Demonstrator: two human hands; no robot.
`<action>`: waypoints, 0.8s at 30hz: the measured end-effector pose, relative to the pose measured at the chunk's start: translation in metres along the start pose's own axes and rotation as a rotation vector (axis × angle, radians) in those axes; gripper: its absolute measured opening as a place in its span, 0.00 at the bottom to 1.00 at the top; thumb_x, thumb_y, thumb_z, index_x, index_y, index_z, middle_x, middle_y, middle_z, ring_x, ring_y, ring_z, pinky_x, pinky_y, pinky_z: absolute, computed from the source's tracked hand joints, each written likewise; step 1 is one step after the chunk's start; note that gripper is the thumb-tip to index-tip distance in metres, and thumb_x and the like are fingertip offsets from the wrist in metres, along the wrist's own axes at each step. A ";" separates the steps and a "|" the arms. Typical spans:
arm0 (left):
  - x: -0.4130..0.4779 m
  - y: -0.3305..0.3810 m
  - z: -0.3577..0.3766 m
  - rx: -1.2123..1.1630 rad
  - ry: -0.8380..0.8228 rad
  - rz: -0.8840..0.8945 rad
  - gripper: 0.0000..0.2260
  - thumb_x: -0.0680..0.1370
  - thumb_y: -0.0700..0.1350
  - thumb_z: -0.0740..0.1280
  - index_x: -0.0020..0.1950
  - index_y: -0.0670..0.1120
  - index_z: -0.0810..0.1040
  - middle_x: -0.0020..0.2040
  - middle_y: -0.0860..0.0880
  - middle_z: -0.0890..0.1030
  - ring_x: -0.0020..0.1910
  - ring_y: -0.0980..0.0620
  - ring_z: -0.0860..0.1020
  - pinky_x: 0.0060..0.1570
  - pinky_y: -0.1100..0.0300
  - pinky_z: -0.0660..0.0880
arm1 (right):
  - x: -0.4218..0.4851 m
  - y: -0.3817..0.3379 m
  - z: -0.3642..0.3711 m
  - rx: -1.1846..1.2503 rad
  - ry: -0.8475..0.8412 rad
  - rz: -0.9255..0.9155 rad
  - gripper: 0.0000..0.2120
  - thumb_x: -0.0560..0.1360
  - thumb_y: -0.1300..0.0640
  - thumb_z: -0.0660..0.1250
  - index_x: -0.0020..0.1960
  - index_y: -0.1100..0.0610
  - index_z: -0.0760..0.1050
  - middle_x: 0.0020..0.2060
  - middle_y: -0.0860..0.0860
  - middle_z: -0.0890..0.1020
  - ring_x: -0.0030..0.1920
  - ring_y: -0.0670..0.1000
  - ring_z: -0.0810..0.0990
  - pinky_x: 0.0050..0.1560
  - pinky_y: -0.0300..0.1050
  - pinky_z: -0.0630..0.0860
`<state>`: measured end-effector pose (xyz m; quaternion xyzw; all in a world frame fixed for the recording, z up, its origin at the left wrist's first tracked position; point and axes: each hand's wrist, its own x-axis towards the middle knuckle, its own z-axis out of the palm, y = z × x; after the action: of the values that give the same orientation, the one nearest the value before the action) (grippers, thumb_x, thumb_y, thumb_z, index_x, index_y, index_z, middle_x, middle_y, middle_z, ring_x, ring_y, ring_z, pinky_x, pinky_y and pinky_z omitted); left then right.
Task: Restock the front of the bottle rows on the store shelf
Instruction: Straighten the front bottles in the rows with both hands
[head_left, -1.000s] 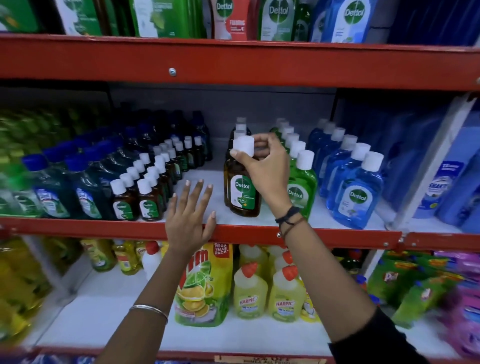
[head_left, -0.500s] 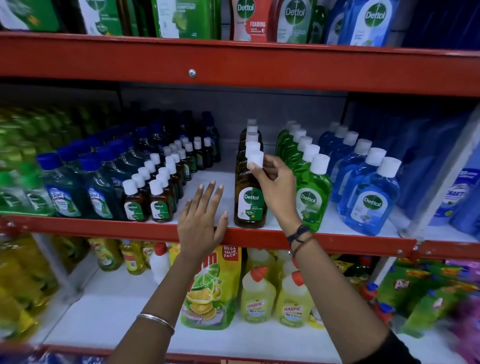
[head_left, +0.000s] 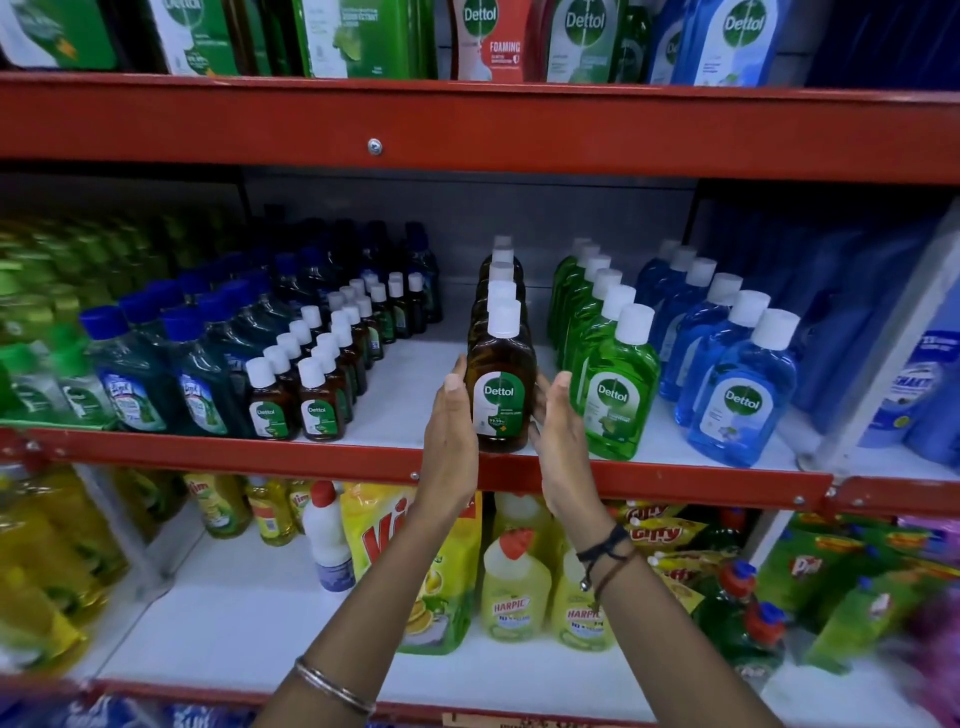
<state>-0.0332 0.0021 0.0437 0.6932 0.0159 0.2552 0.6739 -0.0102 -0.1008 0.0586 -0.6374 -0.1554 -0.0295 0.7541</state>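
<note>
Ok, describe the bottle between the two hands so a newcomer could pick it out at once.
Start at the middle red shelf, the one with rows of white-capped bottles. Near its centre, a single file of brown bottles runs front to back, with a green row to its right. The one meant is the front brown Dettol bottle at the shelf's edge, flanked by the left hand and right hand.

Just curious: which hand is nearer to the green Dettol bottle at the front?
Right. The right hand sits between the brown bottle and the green Dettol bottle; the left hand is beyond the brown one.
</note>
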 end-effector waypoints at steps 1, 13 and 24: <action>0.000 0.001 0.000 -0.011 0.004 0.001 0.32 0.66 0.83 0.46 0.65 0.73 0.64 0.75 0.54 0.69 0.74 0.53 0.67 0.74 0.43 0.65 | 0.001 0.001 0.000 0.007 -0.004 0.001 0.24 0.70 0.30 0.49 0.59 0.38 0.71 0.62 0.44 0.75 0.61 0.42 0.74 0.62 0.39 0.69; -0.010 0.005 0.006 -0.008 0.122 0.067 0.23 0.74 0.72 0.47 0.65 0.68 0.67 0.69 0.58 0.71 0.70 0.60 0.70 0.73 0.47 0.67 | -0.007 0.007 -0.010 -0.009 0.063 -0.076 0.34 0.71 0.29 0.52 0.69 0.48 0.69 0.70 0.50 0.72 0.70 0.47 0.70 0.71 0.46 0.66; -0.016 0.007 0.090 0.073 -0.166 0.100 0.36 0.69 0.81 0.44 0.72 0.65 0.61 0.67 0.71 0.63 0.72 0.65 0.63 0.76 0.46 0.62 | -0.023 0.002 -0.079 -0.119 0.324 -0.214 0.41 0.69 0.23 0.47 0.75 0.45 0.57 0.76 0.44 0.60 0.74 0.41 0.58 0.72 0.40 0.59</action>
<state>-0.0150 -0.0880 0.0484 0.7359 -0.0656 0.2294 0.6336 -0.0157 -0.1808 0.0394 -0.6478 -0.0966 -0.2208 0.7227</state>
